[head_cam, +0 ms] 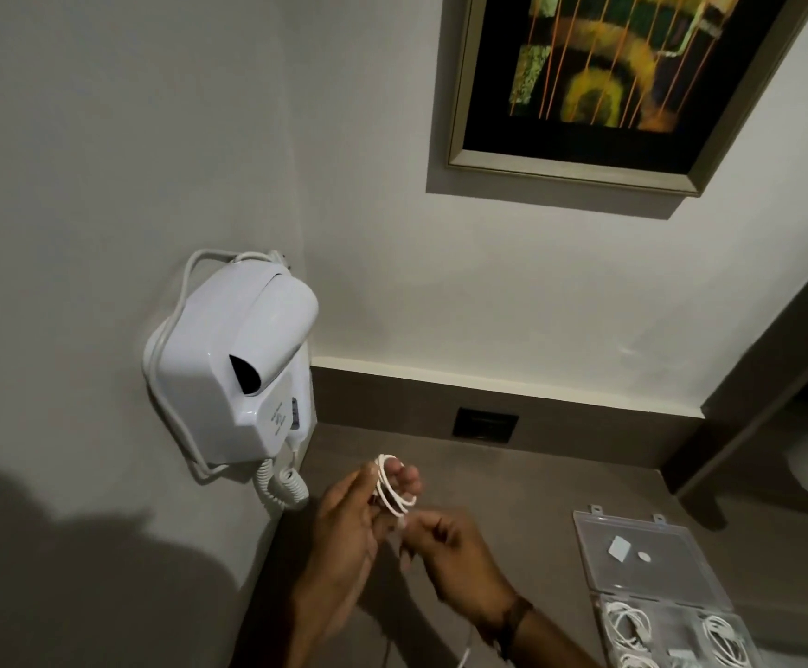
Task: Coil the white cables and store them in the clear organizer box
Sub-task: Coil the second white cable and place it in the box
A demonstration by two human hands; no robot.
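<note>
White cable loops several times around the raised fingers of the left hand, low and left of centre in the frame, so that hand is closed into the coil as its former. The right hand, just right of it and touching the loops at their lower edge, pinches the cable between thumb and fingertips; the exact grip is blurred. A loose tail shows faintly at the bottom edge under the right wrist, so I judge the winding is not finished. The coil stands roughly upright, its loops running from upper left to lower right. The box lies open at the lower right of the frame, well apart from the hands and on the right hand's side, so that hand is the nearer for the drop. Its lid lies flat toward the wall; the near compartments already hold coiled cables. Everything rests on a brown counter with a dark socket plate in its back rail. A white wall dryer hangs at left, a framed picture at upper right.
</note>
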